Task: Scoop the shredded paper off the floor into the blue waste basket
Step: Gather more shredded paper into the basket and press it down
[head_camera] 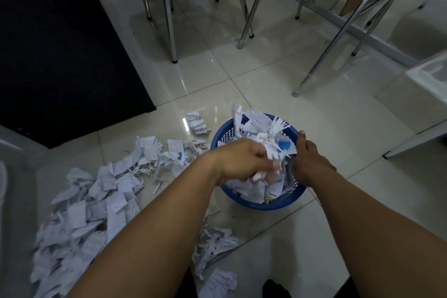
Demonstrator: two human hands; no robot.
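The blue waste basket stands on the tiled floor just ahead of me, heaped above its rim with shredded paper. My left hand is over the basket's near left rim, its fingers closed on a bunch of shreds. My right hand is at the basket's right rim, pressed into the paper, thumb up; its fingers are hidden. A wide spread of shredded paper lies on the floor to the left. A smaller clump of scraps lies between my forearms.
A dark mat covers the floor at the far left. Metal chair legs and a table frame stand behind the basket. A white unit is at the right. A folded paper bundle lies left of the basket.
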